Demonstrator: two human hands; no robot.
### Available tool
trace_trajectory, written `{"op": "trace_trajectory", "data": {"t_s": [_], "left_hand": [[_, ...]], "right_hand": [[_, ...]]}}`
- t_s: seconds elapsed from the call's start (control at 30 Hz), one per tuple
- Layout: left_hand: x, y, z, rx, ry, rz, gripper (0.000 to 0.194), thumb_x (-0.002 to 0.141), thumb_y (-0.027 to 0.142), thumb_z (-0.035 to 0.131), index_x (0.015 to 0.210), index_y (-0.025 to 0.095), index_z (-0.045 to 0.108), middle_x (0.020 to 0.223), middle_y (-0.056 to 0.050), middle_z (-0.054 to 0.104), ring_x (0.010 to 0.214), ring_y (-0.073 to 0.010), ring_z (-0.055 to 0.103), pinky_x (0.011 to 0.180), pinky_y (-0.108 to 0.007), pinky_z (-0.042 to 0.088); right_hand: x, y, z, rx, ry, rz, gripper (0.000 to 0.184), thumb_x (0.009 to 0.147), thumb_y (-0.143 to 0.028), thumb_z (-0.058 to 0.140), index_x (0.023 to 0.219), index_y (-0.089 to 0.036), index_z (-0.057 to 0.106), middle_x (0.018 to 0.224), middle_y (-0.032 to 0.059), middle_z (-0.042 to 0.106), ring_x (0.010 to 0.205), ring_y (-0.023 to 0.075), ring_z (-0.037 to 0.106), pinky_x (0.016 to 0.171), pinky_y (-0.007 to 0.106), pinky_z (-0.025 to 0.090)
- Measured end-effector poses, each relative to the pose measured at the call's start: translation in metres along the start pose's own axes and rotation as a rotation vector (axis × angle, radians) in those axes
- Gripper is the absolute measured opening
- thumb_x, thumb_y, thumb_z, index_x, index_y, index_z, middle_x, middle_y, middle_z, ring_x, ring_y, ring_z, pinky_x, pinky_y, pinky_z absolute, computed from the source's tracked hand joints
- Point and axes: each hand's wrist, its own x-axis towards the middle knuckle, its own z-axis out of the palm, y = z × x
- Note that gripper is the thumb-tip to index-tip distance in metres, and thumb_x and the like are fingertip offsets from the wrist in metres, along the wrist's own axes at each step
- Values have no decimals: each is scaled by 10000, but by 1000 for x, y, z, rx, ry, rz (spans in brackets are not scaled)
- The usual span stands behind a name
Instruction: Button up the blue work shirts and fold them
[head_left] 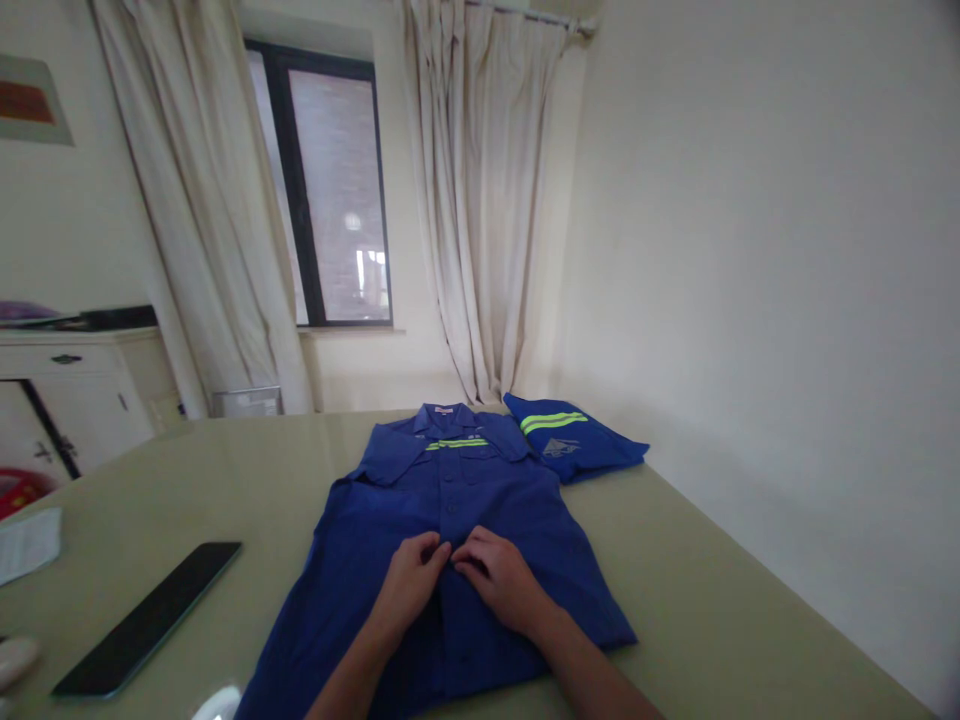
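Observation:
A blue short-sleeved work shirt (517,520) lies front up, its collar at the far end and a yellow-green reflective stripe across the chest. Both hands meet at its button placket, around the middle of the shirt. My left hand (415,575) is closed, thumb and index finger pinched at the placket. Just to its right, my right hand (495,570) is closed in a like pinch, fingertips nearly touching the left ones. A button between the fingertips cannot be made out. Above the hands, a shirt button shows on the placket.
The shirt lies on a pale green table (720,600). A folded blue garment (592,452) with reflective stripes sits at the far right, by the wall. To the left are a long dark flat panel (154,615), a paper (28,545) and a white rounded object (16,660).

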Motion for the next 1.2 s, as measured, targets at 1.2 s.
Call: {"op": "trace_trajectory", "data": {"t_s": [1.2], "left_hand": [[-6,11,12,-220,0,30,375,860,528,572,868,179,708,840,-50,757,821,-235,682,744,-283,497]], "right_hand": [[0,4,-1,-182,67,243,222,965,-388,614,840,-227,704,907,5,698,842,157,647,737,248,407]]}}
